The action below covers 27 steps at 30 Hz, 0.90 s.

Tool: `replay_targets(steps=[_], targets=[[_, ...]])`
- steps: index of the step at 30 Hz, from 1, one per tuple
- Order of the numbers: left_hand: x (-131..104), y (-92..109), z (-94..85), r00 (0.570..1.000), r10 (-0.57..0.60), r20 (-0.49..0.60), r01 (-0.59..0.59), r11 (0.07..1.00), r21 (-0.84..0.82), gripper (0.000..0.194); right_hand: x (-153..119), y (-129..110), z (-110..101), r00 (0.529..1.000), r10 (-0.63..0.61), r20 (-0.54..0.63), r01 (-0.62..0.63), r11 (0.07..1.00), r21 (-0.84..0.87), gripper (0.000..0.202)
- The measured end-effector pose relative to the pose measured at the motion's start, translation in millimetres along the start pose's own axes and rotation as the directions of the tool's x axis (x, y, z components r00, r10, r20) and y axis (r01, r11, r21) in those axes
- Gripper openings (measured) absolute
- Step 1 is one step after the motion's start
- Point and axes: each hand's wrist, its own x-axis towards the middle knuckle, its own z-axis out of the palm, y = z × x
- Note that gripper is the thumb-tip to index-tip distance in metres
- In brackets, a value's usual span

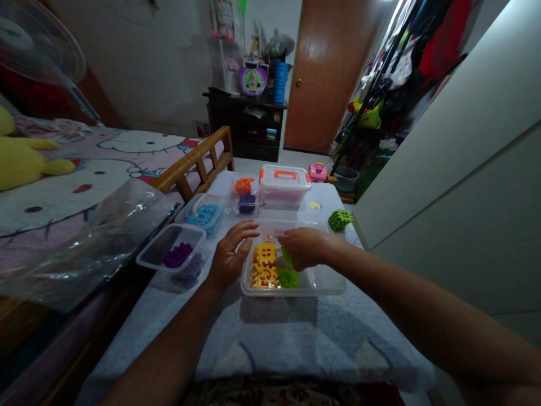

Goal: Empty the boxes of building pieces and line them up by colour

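A clear plastic tray (315,288) holds yellow pieces (266,255) on its left and green pieces (289,278) near the front. Over the tray, my right hand (308,248) is closed on a light green piece (288,256). At the tray's left edge my left hand (233,254) has its fingers apart, with nothing in it. Left of the tray stand a tub with purple pieces (178,255) and a tub with blue pieces (203,217). Orange pieces (244,186) and dark purple pieces (247,202) lie in another clear container behind.
A lidded clear box (284,186) with an orange handle stands at the table's back. A green ball-like object (340,220) sits at the right edge. Wooden bed rail (203,160) and crumpled plastic bag (105,242) are at the left; a white cabinet (443,141) rises at the right.
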Motion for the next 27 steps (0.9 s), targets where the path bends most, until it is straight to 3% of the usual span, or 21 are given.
replay_targets(steps=[4,8,13,27], targets=[[0.1,-0.5,-0.1,1.000,0.005,0.006,-0.005,1.000,-0.005,0.029,18.2,0.2,23.4,0.997,0.068,0.040,-0.067,0.998,-0.019,0.048],[-0.2,0.3,-0.1,1.000,0.018,0.005,-0.018,1.000,-0.006,0.028,23.6,-3.3,34.0,0.995,0.104,-0.004,-0.104,0.995,-0.006,0.045],[0.7,3.0,-0.7,0.999,0.048,-0.006,-0.048,0.999,-0.020,0.027,23.5,-6.5,37.0,0.996,0.054,-0.071,-0.053,0.998,0.021,0.032],[0.5,1.8,-0.5,0.999,0.048,-0.002,-0.048,0.999,-0.005,0.026,19.9,-1.2,35.2,0.993,0.096,-0.073,-0.092,0.994,0.061,0.041]])
